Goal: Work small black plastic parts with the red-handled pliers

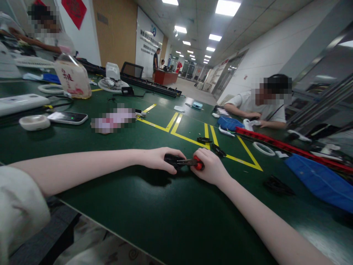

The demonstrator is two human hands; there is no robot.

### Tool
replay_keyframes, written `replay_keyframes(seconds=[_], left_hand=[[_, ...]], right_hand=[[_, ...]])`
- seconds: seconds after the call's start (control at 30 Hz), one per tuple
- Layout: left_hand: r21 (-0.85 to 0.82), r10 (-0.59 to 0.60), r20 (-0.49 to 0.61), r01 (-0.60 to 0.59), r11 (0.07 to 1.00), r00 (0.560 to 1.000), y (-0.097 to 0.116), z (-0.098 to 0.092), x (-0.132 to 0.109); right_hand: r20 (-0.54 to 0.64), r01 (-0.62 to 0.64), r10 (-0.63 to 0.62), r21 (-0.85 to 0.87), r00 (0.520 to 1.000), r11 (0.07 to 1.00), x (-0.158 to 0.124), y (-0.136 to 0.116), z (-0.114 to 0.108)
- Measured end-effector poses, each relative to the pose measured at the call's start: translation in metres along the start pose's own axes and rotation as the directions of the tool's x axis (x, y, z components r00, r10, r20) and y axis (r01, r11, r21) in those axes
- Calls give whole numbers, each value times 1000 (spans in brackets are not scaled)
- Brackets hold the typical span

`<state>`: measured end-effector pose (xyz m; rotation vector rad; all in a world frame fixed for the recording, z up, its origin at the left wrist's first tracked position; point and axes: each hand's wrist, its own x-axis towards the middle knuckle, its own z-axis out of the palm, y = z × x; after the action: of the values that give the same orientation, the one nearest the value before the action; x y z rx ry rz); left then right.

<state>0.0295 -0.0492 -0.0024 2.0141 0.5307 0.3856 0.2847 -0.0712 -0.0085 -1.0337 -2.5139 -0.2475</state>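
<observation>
My left hand is closed around a small black part, holding it just above the green table. In my right hand is a red-handled tool, gripped in the closed fingers. The tool's metal jaws point left and touch the black part. Beyond my right hand, two more black pieces, one and another, lie by the yellow tape lines. A further dark piece rests to the right.
The green table bears a phone, a white case and a bottle at the left. A blue bag and a long red strip lie right. Other people sit across the table.
</observation>
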Motion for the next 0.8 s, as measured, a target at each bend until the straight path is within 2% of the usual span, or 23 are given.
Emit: replay_keyframes(seconds=[0.8], left_hand=[[30,-1,5,0,1000,1000,1,0,-1]], right_hand=[[45,-19,18,29,999,999,1,-1,-1]])
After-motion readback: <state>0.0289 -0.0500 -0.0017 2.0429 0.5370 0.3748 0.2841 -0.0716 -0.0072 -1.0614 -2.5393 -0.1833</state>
